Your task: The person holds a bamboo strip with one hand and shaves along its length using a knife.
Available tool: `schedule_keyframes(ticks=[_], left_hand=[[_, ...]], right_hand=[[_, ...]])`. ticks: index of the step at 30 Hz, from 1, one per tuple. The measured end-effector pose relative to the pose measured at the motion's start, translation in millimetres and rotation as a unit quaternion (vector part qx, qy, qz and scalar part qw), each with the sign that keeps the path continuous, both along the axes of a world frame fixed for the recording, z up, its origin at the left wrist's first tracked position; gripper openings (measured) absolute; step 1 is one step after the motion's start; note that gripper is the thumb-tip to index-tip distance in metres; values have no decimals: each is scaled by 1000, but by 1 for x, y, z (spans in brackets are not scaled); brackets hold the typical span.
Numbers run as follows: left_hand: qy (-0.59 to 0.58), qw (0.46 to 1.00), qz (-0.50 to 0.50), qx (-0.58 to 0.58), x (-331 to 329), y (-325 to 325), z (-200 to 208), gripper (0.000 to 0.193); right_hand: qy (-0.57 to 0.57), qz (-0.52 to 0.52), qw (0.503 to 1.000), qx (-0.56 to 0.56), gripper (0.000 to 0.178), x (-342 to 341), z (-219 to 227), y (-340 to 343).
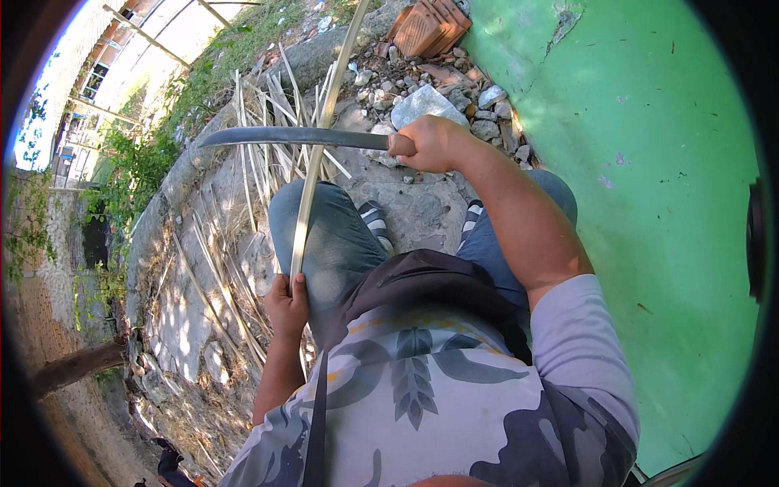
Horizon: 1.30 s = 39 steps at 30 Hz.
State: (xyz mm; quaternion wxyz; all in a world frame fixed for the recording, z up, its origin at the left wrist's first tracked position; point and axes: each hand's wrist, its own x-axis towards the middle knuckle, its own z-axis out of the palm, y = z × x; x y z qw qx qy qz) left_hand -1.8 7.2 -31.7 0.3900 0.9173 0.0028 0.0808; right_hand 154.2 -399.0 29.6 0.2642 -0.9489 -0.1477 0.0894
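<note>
My right hand (434, 144) is closed around the wooden handle of a machete (296, 136). Its long, dark, slightly curved blade points left and crosses a pale bamboo strip (310, 180); whether the two touch I cannot tell. The strip runs from beside my left thigh up past the top of the view. My left hand (287, 302) grips its lower end, thumb upward, next to my left knee. Many split strips (253, 150) lie loose on the ground beyond the blade, and more strips (215, 260) are scattered to the left.
Rubble stones (426, 107) and stacked orange clay tiles (430, 28) sit ahead of my feet. A smooth green surface (649, 211) fills the right side. A rough stone edge (166, 195) curves along the left, with green plants (134, 158) beyond it.
</note>
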Motion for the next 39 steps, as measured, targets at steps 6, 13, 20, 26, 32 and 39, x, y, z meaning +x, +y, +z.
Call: schedule_keyframes(ticks=[6, 13, 20, 26, 32, 39], left_hand=[[17, 1000, 10, -7, 0, -1, 0, 51], [11, 1000, 3, -14, 2, 3, -6, 51], [14, 999, 1, -39, 1, 3, -6, 47], [19, 999, -3, -41, 0, -5, 5, 42], [19, 999, -4, -37, 0, -8, 10, 40], [32, 998, -3, -49, -1, -8, 11, 39]], right_hand=[[22, 13, 1000, 2, 28, 1, -1, 0], [26, 26, 999, -6, 29, 3, -1, -2], [53, 34, 997, -35, 31, 3, 3, 0], [29, 27, 999, -7, 29, 4, -5, 2], [35, 31, 999, -11, 29, 4, -7, 3], [25, 49, 998, 10, 31, 5, -10, 3]])
